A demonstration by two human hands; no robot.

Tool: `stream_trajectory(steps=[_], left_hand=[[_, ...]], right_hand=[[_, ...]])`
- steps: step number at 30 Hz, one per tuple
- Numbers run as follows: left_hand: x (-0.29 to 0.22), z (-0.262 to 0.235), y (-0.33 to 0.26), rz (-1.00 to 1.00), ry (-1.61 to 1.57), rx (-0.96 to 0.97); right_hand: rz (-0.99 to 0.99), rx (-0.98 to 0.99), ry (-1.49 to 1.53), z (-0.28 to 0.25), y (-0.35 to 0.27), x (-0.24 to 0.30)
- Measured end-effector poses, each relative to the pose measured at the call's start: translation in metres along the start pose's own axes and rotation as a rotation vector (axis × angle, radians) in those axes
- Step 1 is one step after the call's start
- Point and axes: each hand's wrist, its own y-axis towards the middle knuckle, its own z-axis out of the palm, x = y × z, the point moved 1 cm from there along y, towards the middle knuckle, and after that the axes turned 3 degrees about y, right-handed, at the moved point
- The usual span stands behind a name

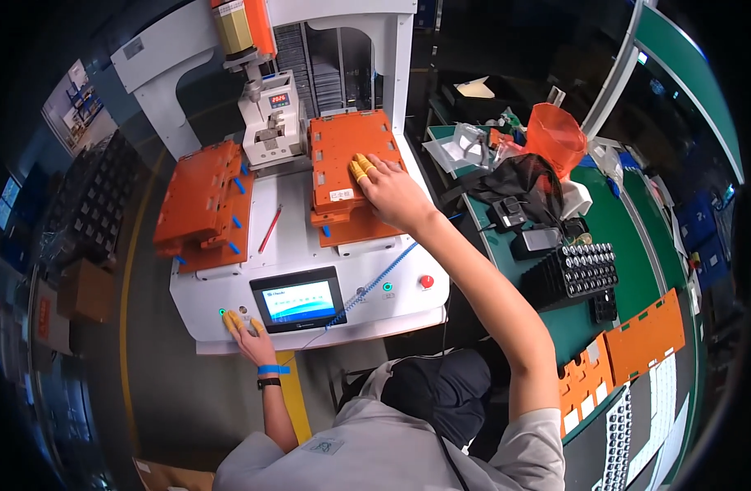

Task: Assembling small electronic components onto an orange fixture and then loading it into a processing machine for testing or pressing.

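My right hand [388, 186] lies with its fingers stretched out on the top plate of the right orange fixture [342, 147]. Yellow finger cots cover several fingertips on both hands. Down at the machine's front left corner, my left hand [251, 340] reaches to the front panel with fingers extended, beside a green-lit button [223, 312]; whether it presses anything is hidden. A second orange fixture [197, 200] with blue pegs along its side stands on the left. Between the two fixtures a red pen-like stick [270, 229] lies on the white machine bed [265, 196].
A screwdriving head [257, 90] hangs above a white feeder [269, 123] at the back. The front panel carries a touchscreen [297, 299] and a red stop button [427, 282], crossed by a blue coiled cord [379, 282]. On the green bench [490, 237] stands a black rack [568, 274].
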Motion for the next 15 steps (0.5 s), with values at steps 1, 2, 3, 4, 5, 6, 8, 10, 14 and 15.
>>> stream_trajectory(steps=[1, 2, 3, 4, 5, 6, 8, 10, 14, 15], left_hand=[[-0.004, -0.001, 0.003, 0.002, 0.008, -0.017], [-0.007, -0.001, 0.006, 0.004, 0.016, -0.035], [-0.005, 0.001, 0.009, 0.041, -0.032, -0.071], [-0.002, 0.002, 0.011, 0.043, -0.031, -0.073], [0.002, 0.003, 0.013, 0.053, -0.038, -0.099], [0.006, 0.002, 0.015, 0.064, -0.044, -0.126], [-0.001, 0.000, 0.018, 0.030, -0.069, -0.119], [-0.018, -0.003, 0.020, -0.007, -0.097, -0.127], [-0.052, -0.029, 0.024, 0.002, -0.246, -0.147], [-0.070, -0.036, 0.025, -0.011, -0.474, -0.055]], right_hand=[[0.007, -0.003, -0.006, 0.000, 0.003, -0.002], [0.003, 0.008, 0.007, 0.002, 0.007, -0.004], [-0.002, 0.018, 0.020, 0.002, 0.012, -0.006], [-0.014, 0.026, -0.003, -0.002, 0.017, -0.004], [-0.014, 0.022, -0.002, -0.006, 0.023, -0.002], [-0.010, 0.105, -0.013, -0.011, 0.029, 0.000], [0.001, 0.187, -0.024, -0.016, 0.033, 0.000], [0.026, 0.193, -0.029, -0.021, 0.032, -0.007], [0.064, 0.162, 0.182, -0.086, 0.022, -0.001], [0.028, 0.083, 0.179, -0.088, 0.013, 0.001]])
